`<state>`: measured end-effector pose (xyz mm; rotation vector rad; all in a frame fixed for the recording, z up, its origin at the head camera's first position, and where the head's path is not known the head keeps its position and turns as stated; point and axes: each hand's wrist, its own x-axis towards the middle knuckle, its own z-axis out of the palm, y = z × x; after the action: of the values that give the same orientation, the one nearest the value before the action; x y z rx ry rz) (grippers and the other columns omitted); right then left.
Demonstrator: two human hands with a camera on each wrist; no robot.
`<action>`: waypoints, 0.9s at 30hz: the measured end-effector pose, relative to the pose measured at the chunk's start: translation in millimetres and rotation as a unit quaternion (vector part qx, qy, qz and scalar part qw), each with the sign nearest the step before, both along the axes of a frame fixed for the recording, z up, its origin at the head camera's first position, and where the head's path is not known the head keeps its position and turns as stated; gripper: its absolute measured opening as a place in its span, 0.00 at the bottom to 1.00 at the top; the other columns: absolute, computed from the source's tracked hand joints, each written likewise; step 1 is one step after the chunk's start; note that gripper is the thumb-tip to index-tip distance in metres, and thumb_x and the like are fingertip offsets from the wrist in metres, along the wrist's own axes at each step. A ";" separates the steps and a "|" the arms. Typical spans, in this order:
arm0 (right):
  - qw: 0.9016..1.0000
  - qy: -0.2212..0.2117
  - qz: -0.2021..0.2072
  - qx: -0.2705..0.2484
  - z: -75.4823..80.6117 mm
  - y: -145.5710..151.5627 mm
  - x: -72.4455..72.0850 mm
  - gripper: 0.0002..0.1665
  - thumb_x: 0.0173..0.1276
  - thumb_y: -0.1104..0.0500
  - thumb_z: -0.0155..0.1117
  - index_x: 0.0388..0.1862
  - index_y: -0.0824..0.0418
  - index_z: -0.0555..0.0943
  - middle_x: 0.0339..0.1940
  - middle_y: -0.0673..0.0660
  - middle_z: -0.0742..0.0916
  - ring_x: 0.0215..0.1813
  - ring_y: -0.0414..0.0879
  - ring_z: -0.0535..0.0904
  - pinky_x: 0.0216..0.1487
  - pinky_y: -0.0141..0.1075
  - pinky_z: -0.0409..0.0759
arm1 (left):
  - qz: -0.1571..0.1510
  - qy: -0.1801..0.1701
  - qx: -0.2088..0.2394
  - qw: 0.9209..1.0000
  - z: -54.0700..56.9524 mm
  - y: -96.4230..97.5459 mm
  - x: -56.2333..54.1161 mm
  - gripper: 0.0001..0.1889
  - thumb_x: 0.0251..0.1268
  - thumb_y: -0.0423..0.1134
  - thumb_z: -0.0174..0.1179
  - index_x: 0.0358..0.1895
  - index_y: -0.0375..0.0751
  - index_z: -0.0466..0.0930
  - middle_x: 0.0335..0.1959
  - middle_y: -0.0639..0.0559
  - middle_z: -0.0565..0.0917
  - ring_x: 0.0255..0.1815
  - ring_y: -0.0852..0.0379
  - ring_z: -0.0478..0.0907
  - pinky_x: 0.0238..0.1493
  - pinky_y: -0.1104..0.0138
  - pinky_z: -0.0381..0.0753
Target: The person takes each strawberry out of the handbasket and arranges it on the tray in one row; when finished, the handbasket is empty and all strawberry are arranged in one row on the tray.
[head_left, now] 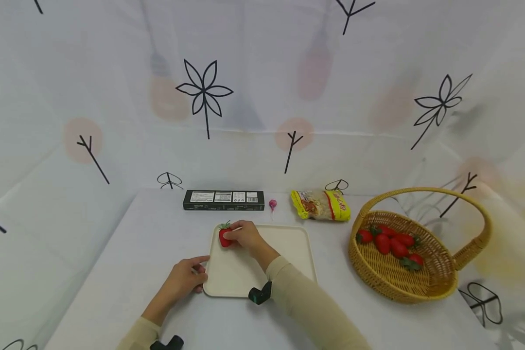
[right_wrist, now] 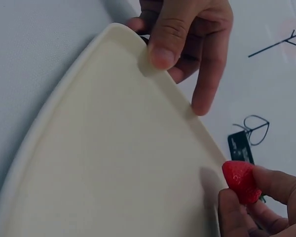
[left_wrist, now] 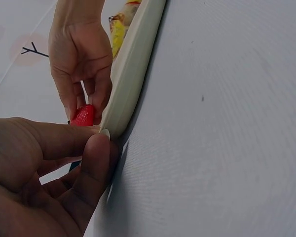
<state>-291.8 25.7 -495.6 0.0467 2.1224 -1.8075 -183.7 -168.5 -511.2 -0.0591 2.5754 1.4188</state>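
A red strawberry (head_left: 225, 237) with green leaves is pinched between the thumb and fingers of my right hand (head_left: 247, 236), over the far left corner of a cream tray (head_left: 284, 253). In the right wrist view the strawberry (right_wrist: 240, 180) is beside the tray's rim (right_wrist: 187, 106). My left hand (head_left: 184, 278) grips the tray's left edge near its front corner. Its thumb lies on the rim and other fingers are at the outer side, as the right wrist view shows. From the left wrist view, the strawberry (left_wrist: 83, 115) hangs beyond my left hand (left_wrist: 54, 168).
To the right stands a wicker basket (head_left: 363, 262) with a tall handle, holding several strawberries (head_left: 398, 248). Behind the tray lie a long black box (head_left: 223, 206), a pink lollipop (head_left: 272, 203) and a yellow food packet (head_left: 321, 204). A patterned white cloth (head_left: 262, 97) hangs around the table.
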 end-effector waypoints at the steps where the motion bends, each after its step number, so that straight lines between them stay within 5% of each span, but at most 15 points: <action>1: 1.000 0.001 0.000 -0.003 -0.3 -2.3 0.9 0.20 0.63 0.64 0.72 0.52 0.70 0.80 0.51 0.64 0.84 0.42 0.50 0.84 0.44 0.37 0.88 | 0.000 -0.001 0.000 1.000 0.2 -0.2 -0.1 0.28 0.59 0.25 0.64 0.65 0.34 0.78 0.34 0.50 0.79 0.20 0.58 0.78 0.23 0.67 0.81; 8: 1.000 0.004 -0.006 -0.005 3.2 -17.6 6.3 0.19 0.62 0.66 0.73 0.50 0.70 0.79 0.50 0.63 0.83 0.40 0.48 0.83 0.40 0.37 0.88 | 0.003 -0.004 -0.007 1.000 1.3 -1.9 -0.9 0.28 0.57 0.25 0.64 0.65 0.35 0.79 0.33 0.50 0.80 0.21 0.58 0.78 0.23 0.67 0.81; 27: 0.993 0.043 -0.004 0.112 -1.1 -27.3 8.8 0.15 0.61 0.64 0.75 0.43 0.66 0.79 0.45 0.60 0.83 0.32 0.44 0.81 0.30 0.30 0.83 | -0.009 -0.006 -0.010 1.000 4.0 -1.0 -0.8 0.28 0.58 0.25 0.64 0.65 0.34 0.78 0.33 0.50 0.80 0.22 0.58 0.78 0.24 0.66 0.83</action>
<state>-283.0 -1.7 -496.6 0.0347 2.3801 -1.5949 -184.6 -169.5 -507.3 -0.0472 2.5748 1.3821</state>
